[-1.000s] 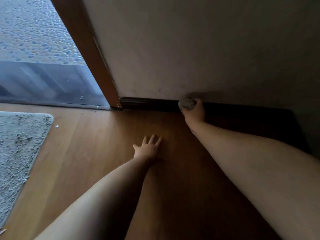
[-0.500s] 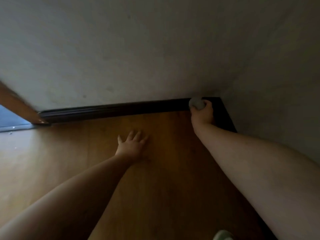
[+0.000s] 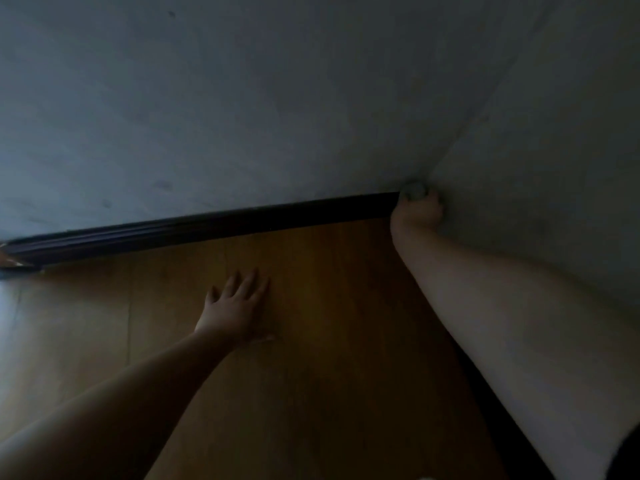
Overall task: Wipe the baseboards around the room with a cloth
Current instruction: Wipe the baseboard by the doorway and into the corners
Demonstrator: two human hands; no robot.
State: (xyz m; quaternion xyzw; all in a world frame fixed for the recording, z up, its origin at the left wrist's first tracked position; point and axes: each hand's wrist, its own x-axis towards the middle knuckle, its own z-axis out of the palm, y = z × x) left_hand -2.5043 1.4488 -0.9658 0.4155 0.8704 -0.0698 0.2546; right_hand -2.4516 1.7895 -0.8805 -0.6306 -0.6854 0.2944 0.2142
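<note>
Was wiping, by the look of it, at the very end of one run: right hand [image 3: 417,211] curled round a small balled cloth [image 3: 413,190], pressed against the dark baseboard [image 3: 221,225] just where two walls [image 3: 277,98] met in the corner. Left hand [image 3: 235,306] lay flat on the wooden floor [image 3: 311,341], fingers spread, holding nothing, probably as a brace. Next move likely called for turning the cloth round the corner and dragging it along the second baseboard [image 3: 491,403], mostly hidden under the right forearm. Counted: two hands, one cloth, two baseboard runs, two walls.
</note>
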